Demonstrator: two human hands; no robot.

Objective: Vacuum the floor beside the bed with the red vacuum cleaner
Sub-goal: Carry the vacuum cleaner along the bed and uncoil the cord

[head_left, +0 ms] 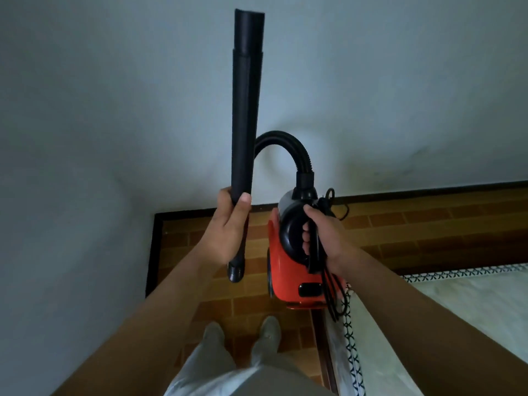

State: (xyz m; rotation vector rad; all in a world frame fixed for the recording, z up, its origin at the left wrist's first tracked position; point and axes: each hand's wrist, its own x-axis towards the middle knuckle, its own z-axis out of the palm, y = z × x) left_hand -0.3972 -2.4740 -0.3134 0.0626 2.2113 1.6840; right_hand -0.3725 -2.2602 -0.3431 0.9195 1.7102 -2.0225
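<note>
- Head view: the left hand (pixel 228 227) is clenched round the lower part of the long black rigid plastic wand (pixel 247 110), thumb laid on the tube; the wand points up and away along the pale grey-white wall (pixel 114 95), its flat nozzle mouth at the far end, probably to keep the long tube from knocking anything while the machine is carried
- Head view: the right hand (pixel 325 238) grasps the black loop handle of the small red canister vacuum cleaner (pixel 285 278), fingers wrapped through the loop; the same grasp traps the bundled black power cord (pixel 333 292), whose loops hang below the wrist, so it seems gathered to keep it from trailing
- Head view: the black ribbed flexible hose (pixel 288 140) arches from the top of the cleaner over to the wand, joining the two held parts
- Head view: the cleaner hangs in the air above the strip of orange brick-patterned floor (pixel 400 224), between the wall and the white bed with blue-patterned edging (pixel 471 298) at the right; the person's pale shoes (pixel 268 327) stand on that strip
- Judgement: with the cord bundled and the nozzle off the floor, vacuuming has not yet begun; setting the cleaner down and plugging in likely come first
</note>
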